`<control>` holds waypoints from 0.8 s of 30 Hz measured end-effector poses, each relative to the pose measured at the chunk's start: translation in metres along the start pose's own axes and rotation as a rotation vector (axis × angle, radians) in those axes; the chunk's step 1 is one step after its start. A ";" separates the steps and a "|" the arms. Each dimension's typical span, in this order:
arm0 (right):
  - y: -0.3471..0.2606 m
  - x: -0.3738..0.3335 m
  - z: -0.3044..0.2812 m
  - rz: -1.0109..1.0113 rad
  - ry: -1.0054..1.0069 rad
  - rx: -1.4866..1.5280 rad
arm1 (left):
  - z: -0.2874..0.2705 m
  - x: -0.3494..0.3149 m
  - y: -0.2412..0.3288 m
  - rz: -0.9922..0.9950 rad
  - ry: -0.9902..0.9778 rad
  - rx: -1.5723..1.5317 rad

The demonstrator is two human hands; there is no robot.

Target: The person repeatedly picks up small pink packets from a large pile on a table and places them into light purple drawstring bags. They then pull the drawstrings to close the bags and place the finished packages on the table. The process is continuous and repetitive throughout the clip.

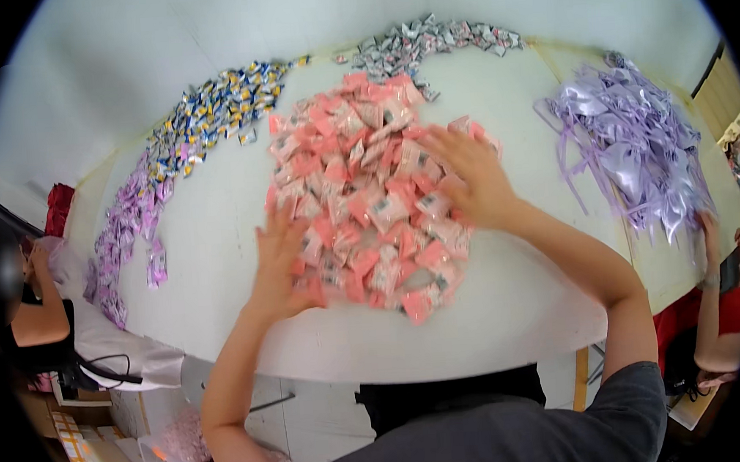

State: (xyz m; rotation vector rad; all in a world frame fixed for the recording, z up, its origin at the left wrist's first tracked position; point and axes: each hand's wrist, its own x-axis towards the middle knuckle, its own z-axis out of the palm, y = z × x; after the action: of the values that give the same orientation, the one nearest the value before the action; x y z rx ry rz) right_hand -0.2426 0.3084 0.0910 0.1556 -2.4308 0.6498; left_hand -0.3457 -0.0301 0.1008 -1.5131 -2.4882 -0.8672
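A large heap of small pink wrapped packets (386,209) lies in the middle of the white table. My left hand (281,266) rests against the heap's left side with its fingers spread. Across from it, my right hand (475,178) touches the upper right side of the pile, fingers stretched out and slightly blurred. Both palms face inward, and several packets lie between them. Neither hand grips a single packet that I can see.
Purple packets (128,220) and blue-and-yellow packets (218,109) line the table's left edge. Silver packets (426,41) lie at the back. Lilac satin pouches with ribbons (636,143) are piled at right, where another person's hand (709,236) reaches in. A second person's arm (42,293) shows at left.
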 end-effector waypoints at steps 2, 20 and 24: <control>0.030 0.039 -0.006 0.107 0.143 0.078 | -0.021 0.016 -0.023 -0.030 0.111 -0.031; 0.200 0.199 0.063 0.587 -0.217 -0.125 | 0.048 0.222 -0.126 -0.190 -0.431 0.058; 0.162 0.240 0.017 0.455 -0.483 -0.355 | 0.030 0.205 -0.108 -0.288 -0.345 0.051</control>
State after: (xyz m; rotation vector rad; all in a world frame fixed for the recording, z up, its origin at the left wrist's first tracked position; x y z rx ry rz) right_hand -0.4866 0.4515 0.1538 -0.4468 -3.0394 0.3816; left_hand -0.5331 0.1091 0.1070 -1.4119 -3.0071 -0.6098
